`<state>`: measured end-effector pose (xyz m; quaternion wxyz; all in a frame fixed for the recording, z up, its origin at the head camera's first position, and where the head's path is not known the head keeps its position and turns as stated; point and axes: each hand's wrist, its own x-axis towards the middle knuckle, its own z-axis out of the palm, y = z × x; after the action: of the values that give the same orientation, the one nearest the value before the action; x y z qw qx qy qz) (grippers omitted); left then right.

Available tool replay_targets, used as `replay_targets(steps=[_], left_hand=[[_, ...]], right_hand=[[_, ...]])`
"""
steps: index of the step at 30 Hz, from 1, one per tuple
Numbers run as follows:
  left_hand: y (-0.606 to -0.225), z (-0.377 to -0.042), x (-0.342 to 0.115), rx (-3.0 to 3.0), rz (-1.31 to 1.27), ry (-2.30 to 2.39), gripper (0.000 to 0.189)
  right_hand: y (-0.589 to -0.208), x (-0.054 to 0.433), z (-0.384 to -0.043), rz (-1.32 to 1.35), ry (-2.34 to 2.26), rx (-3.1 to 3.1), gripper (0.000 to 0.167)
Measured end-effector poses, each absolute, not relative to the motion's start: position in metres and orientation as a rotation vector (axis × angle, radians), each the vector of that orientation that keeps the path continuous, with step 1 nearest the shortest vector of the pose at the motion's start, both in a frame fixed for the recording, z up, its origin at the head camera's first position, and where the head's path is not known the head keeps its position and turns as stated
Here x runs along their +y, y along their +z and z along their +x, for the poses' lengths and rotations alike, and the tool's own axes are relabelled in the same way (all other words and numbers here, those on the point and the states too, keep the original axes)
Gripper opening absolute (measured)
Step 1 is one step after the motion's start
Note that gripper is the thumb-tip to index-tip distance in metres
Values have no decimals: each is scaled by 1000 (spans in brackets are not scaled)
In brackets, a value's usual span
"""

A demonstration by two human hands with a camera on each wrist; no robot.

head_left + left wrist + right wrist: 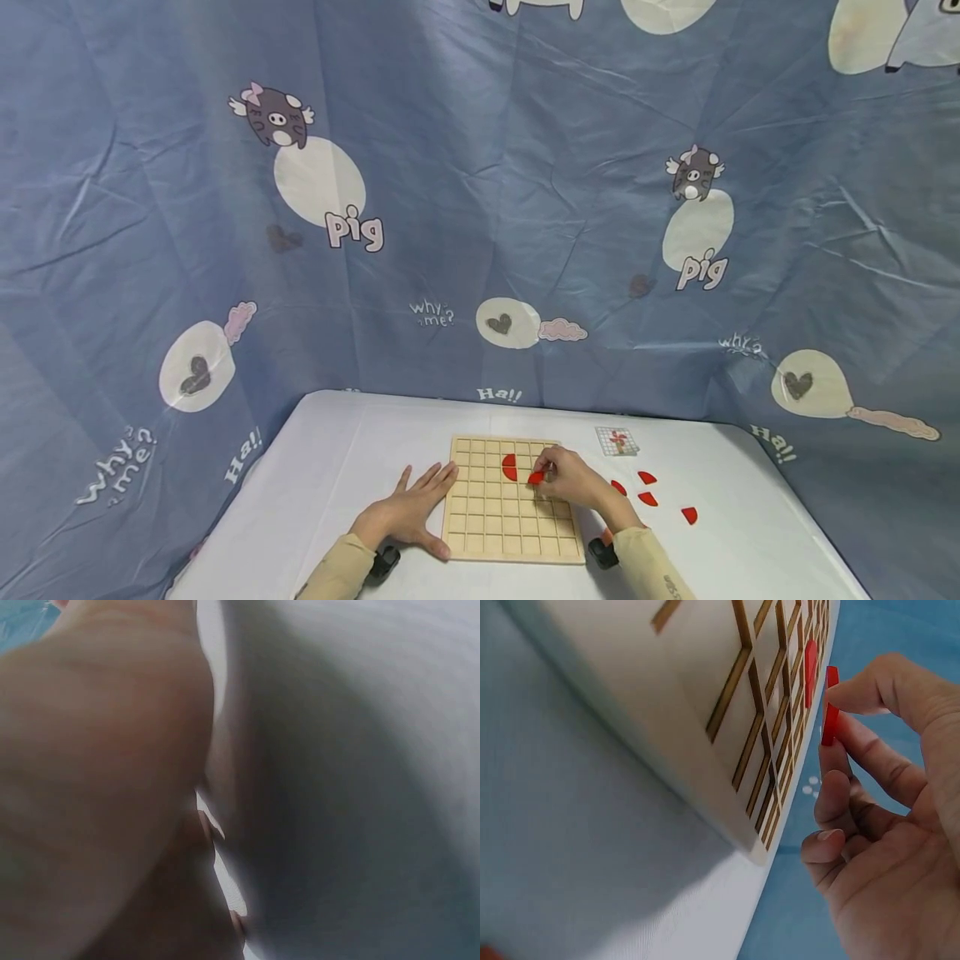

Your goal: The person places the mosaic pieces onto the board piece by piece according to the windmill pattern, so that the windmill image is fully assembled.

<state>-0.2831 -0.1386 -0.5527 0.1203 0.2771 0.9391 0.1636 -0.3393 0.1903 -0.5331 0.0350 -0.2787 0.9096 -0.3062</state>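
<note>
A square wooden grid board [476, 546] lies on the white table. Two red quarter-circle pieces [509, 472] sit in neighbouring cells of its upper middle. My left hand [408, 510] is spread flat at the board's left side, fingertips at its edge; it fills much of the left wrist view. Over the board's upper right part, my right hand [573, 481] pinches another red quarter-circle piece [831, 705] between thumb and fingers. In the right wrist view that piece stands on edge, close over the grid.
Several loose red quarter-circle pieces [648, 499] lie right of the board, some partly hidden by the right arm. A small pattern card [617, 441] with a red figure on a grid lies beyond them. A blue printed curtain [450, 208] hangs behind the table [322, 467].
</note>
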Motion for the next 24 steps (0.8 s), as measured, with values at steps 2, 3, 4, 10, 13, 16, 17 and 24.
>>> replay_targets(steps=[2, 3, 4, 10, 13, 16, 17, 24], left_hand=[[-553, -284, -139, 2746, 808, 471, 130], [-553, -284, -139, 2747, 809, 470, 130], [-553, -284, -139, 2748, 811, 471, 130], [-552, -283, -139, 2747, 807, 476, 130], [-551, -282, -139, 2744, 801, 482, 130], [-552, -282, -139, 2746, 811, 485, 130], [-552, -283, -140, 2747, 815, 486, 130], [-554, -284, -140, 2750, 819, 485, 130]], right_hand=[[-534, 187, -339, -881, -947, 2787, 19], [-535, 186, -339, -887, -954, 2778, 19], [-535, 185, -339, -886, -959, 2770, 20], [-541, 179, -338, -888, -942, 2748, 21], [-542, 177, -338, -885, -917, 2758, 21], [-542, 176, -338, -899, -908, 2763, 21], [-542, 176, -338, -904, -905, 2763, 21], [-542, 176, -338, -904, -890, 2745, 21]])
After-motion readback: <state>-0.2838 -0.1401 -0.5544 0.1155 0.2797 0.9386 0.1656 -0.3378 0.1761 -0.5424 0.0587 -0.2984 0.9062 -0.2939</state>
